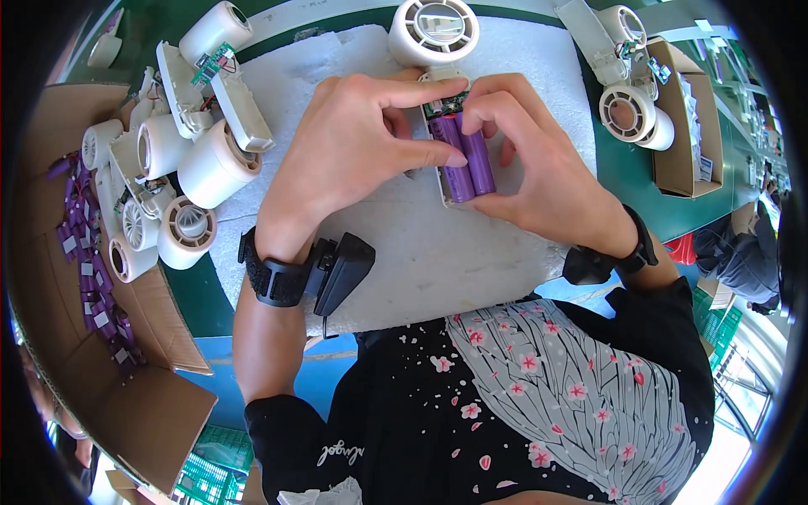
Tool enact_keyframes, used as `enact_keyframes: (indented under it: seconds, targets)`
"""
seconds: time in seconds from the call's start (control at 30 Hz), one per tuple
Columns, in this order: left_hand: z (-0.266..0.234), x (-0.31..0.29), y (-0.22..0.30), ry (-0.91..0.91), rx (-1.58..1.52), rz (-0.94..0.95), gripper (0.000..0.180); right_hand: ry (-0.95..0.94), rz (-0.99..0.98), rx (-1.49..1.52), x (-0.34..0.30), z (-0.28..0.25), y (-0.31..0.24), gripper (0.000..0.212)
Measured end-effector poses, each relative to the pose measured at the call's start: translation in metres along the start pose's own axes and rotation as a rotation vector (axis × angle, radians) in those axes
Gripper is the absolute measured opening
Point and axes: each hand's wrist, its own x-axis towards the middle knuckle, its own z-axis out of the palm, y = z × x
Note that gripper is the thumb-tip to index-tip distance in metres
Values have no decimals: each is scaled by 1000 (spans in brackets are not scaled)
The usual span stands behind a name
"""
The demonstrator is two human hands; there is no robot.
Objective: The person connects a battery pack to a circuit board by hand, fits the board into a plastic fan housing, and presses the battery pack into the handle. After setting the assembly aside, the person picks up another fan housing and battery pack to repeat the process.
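Left hand (353, 147) and right hand (530, 160) meet over the white foam sheet (421, 244) and grip two purple batteries (463, 156) between thumbs and fingertips. The batteries lie side by side in the open white handle shell (444, 189) of a small fan, near the middle of the sheet. A green circuit board (446, 105) shows just past their far ends, and the round fan head (433, 32) sits at the sheet's far edge.

Judgement: seating calls for even thumb pressure along both cells, kept parallel, with the wires by the board kept clear of pinching.

Left of the sheet: a pile of unfinished white fans (181, 160) and a cardboard box (101, 337) of purple cells. Right of the sheet: more fans (627, 105) beside another cardboard box (686, 118).
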Motion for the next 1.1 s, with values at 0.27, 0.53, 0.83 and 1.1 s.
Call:
enact_keyframes:
  seconds: [0.27, 0.53, 0.83, 1.1]
  targets:
    - [3, 4, 2, 29, -58, -49, 51, 5, 52, -25, 4, 2, 2, 71]
    - [2, 4, -1, 11, -89, -55, 56, -47, -94, -81, -2, -4, 15, 75]
    - [0, 1, 0, 22, -160, -16, 51, -34, -162, -274, -8, 1, 2, 72]
    - [17, 0, -7, 306, -75, 254, 54, -60, -162, -294, 5, -5, 5, 71]
